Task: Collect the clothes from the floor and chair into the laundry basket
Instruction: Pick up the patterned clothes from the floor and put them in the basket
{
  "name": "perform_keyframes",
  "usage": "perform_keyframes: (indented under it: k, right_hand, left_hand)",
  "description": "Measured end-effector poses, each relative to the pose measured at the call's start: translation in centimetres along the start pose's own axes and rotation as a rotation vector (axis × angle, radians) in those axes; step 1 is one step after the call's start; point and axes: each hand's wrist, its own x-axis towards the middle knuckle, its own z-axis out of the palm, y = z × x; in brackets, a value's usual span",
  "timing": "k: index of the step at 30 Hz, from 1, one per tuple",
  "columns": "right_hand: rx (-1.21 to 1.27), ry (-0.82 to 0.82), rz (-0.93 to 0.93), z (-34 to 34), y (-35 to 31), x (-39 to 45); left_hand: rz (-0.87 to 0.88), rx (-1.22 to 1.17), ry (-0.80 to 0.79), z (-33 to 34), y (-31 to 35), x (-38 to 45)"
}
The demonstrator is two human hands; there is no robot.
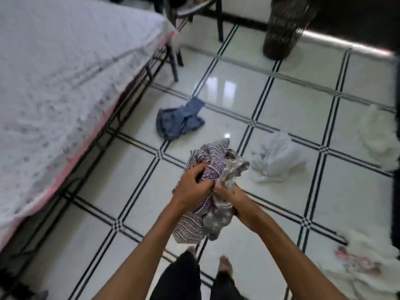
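Above the white tiled floor [292, 94], at the middle of the head view, a bundle of two garments is held between both hands: a purple patterned cloth [213, 167] and a grey cloth with pale stars [216, 219], bunched together and hanging down toward the feet. The left hand [190, 187] is curled over the purple patterned cloth, its fingers bent and pressed into the folds near the top of the bundle. The right hand [236, 200] is closed round the grey cloth from the right side, the fabric being pinched between thumb and curled fingers; the fingertips themselves are hidden in the cloth. The two hands are nearly touching at the centre of the bundle. A blue garment [179, 122] is seen crumpled on the tiles beyond the hands, near the foot of the bed [65, 72], which is covered by a white sheet with a pink edge along the left. A white garment [277, 159] is lying in a heap to the right of the bundle, and another white piece [378, 135] is seen further right at the frame's edge. A white cloth with pink print [363, 265] is spread on the floor at the lower right. The dark laundry basket [285, 27] is standing upright at the far side of the room, well apart from the hands, and the chair [194, 9], with clothes on its seat, is partly seen to its left beside the bed.
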Motion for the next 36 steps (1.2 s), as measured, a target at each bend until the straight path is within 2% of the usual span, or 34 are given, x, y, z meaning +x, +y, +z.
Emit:
perform_keyframes:
  k: [7, 13, 18, 22, 24, 25, 26, 28, 30, 32, 33, 34, 36]
  right_hand:
    - [0.173, 0.263, -0.289, -5.5, -15.1, 7.5]
    - [0.118, 0.551, -0.41, -11.0, -26.2, 15.5]
    - [0.158, 0.744, -0.442, -16.7, -33.7, 21.7]
    - [0.295, 0.83, -0.504, -24.4, -39.2, 26.8]
    - [0.386, 0.824, -0.541, -29.2, -42.1, 29.4]
    - [0.44, 0.802, -0.553, -31.6, -43.9, 30.8]
    - [0.468, 0.767, -0.559, -33.6, -45.6, 31.6]
    - [0.521, 0.651, -0.546, -37.2, -49.0, 33.4]
    - [0.573, 0.523, -0.513, -40.0, -52.9, 35.2]
    - [0.547, 0.454, -0.467, -44.8, -57.7, 38.5]
    - [0.514, 0.433, -0.464, -44.5, -58.5, 39.1]
    - [0.439, 0.451, -0.478, -45.2, -59.5, 40.3]
    - [0.181, 0.618, -0.479, -48.4, -61.0, 43.8]
  left_hand:
    - [0.118, -0.425, -0.058, -2.6, 12.8, 14.4]
    - [0.157, -0.472, -0.154, -6.2, 20.2, 28.3]
    - [0.267, -0.352, -0.147, -5.6, 25.8, 39.6]
    - [0.57, -0.06, 0.04, -3.4, 29.1, 49.6]
    - [0.631, 0.104, 0.119, -2.7, 30.3, 54.8]
    - [0.581, 0.129, 0.115, -2.5, 30.7, 57.9]
    - [0.46, 0.105, 0.072, -2.7, 31.4, 60.5]
    - [0.148, -0.123, -0.088, -2.4, 34.2, 65.4]
    - [-0.073, -0.392, -0.245, -2.1, 36.9, 69.9]
    - [-0.258, -0.474, -0.279, -0.9, 37.9, 76.8]
    - [-0.299, -0.496, -0.308, -1.3, 36.5, 77.4]
    - [-0.344, -0.55, -0.293, -1.0, 35.7, 79.1]
    - [-0.395, -0.631, -0.279, 0.0, 35.3, 83.7]
